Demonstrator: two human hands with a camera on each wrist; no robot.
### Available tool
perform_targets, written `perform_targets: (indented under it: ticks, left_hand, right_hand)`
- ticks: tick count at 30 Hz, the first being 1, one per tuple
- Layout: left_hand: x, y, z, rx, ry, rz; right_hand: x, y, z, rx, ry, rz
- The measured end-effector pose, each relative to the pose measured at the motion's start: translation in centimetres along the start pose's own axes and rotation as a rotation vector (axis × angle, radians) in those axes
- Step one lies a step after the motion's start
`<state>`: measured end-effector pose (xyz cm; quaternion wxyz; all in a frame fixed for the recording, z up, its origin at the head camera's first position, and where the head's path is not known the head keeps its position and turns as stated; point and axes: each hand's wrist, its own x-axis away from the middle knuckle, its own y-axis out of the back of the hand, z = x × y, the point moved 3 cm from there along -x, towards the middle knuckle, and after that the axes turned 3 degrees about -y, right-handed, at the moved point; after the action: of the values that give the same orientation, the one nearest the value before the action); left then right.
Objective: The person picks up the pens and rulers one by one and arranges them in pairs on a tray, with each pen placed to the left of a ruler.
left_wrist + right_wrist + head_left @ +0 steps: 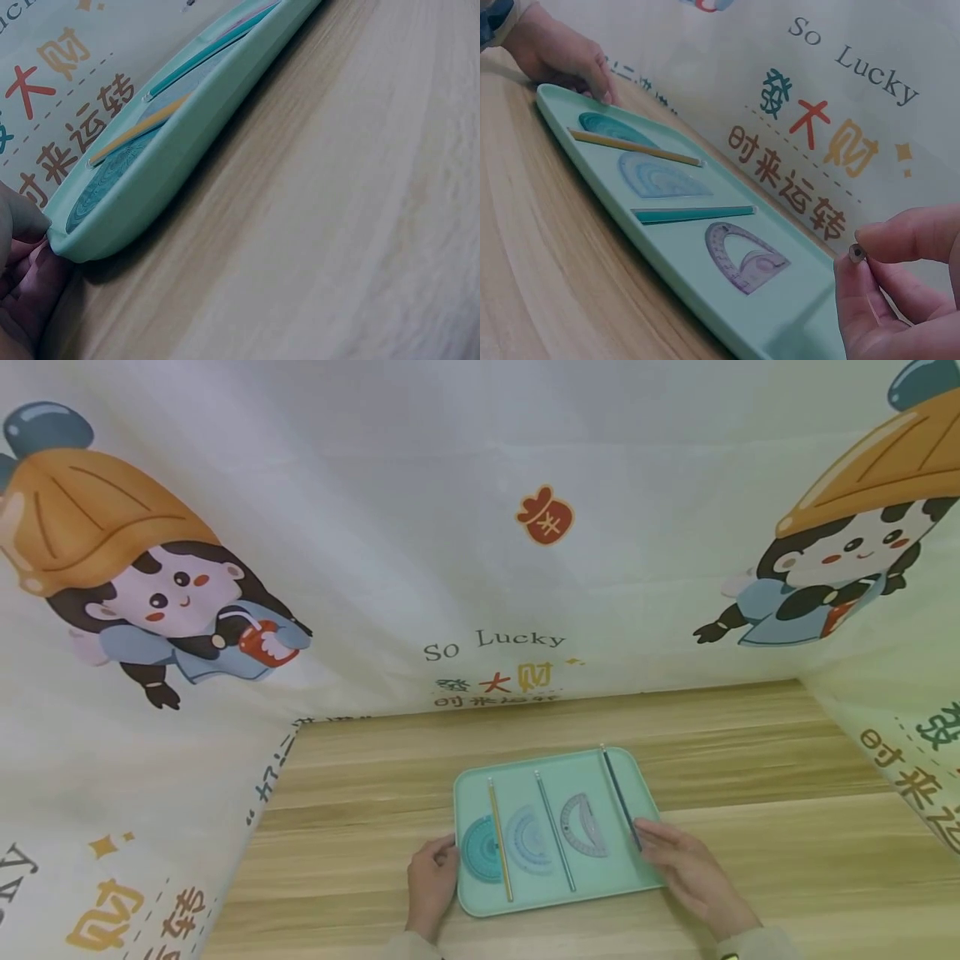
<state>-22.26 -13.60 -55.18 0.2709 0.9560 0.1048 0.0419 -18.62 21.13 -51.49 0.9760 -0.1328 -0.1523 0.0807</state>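
A mint-green tray point(615, 872) lies on the table, a little tilted in the head view. My left hand point(432, 881) grips its left edge, and in the left wrist view the thumb and fingers point(26, 217) pinch the rim. Between thumb and fingertips, my right hand point(690, 868) holds a dark pencil point(617, 789) over the tray's right side. The right wrist view shows that pencil point(857, 253) end-on. In the tray, from left to right, are a teal protractor point(477, 853), yellow pencil point(496, 810), clear bluish protractor point(525, 839), green pencil point(553, 827) and purplish protractor point(570, 828).
The wood-grain table point(360, 793) extends around the tray. White printed cloth point(645, 552) with cartoon figures and lettering stands behind it and along both sides.
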Motion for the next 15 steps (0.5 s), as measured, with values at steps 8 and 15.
perform_targets:
  ticks: [8, 15]
  left_hand:
    - [-0.1, 0.0, 0.0, -0.002, 0.0, -0.002]
    - [0.0, 0.0, 0.0, -0.004, -0.003, 0.001]
  right_hand:
    - [-0.1, -0.8, -0.9, 0.127, -0.054, -0.106]
    - [-0.2, -0.8, -1.3, 0.146, -0.1, -0.167]
